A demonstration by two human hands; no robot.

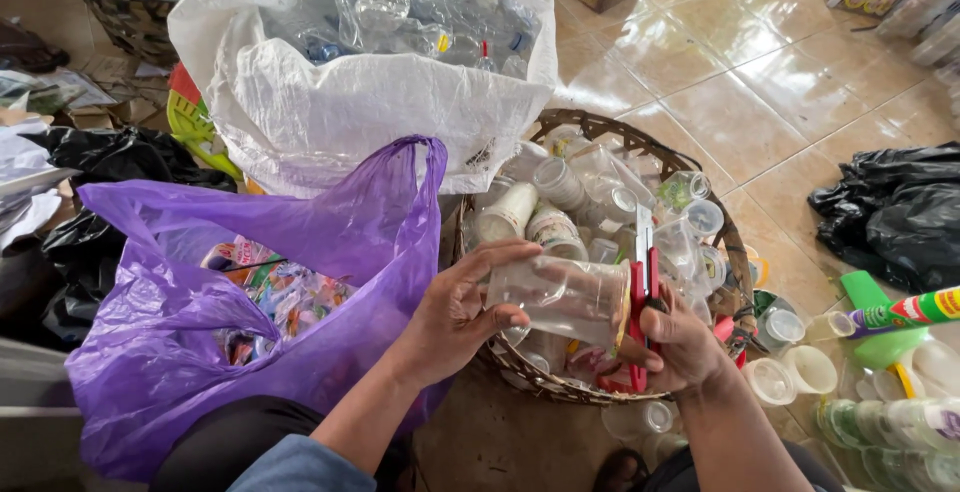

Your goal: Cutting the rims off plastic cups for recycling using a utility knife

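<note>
Clear plastic cup (565, 297) lay sideways, gripped in the left hand (455, 312). The right hand (680, 347) pinched a red cutter (640, 302) at its rim, over the round woven basket (590, 127).

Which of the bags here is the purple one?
The purple bag at the person's left, open with colourful wrappers inside; the big sack is white, the others black.

Ahead of you a wicker basket (585, 124) sits on the tiled floor (760, 82), packed with clear and white plastic cups (560, 184). Behind it a white sack (350, 102) holds clear plastic bottles (400, 12). At your left a purple plastic bag (330, 222) gapes open, colourful wrappers (285, 287) inside. Black bags (895, 212) lie at right. More loose cups (795, 372) are just beside the basket, with a green bottle (910, 310) near them.
</note>
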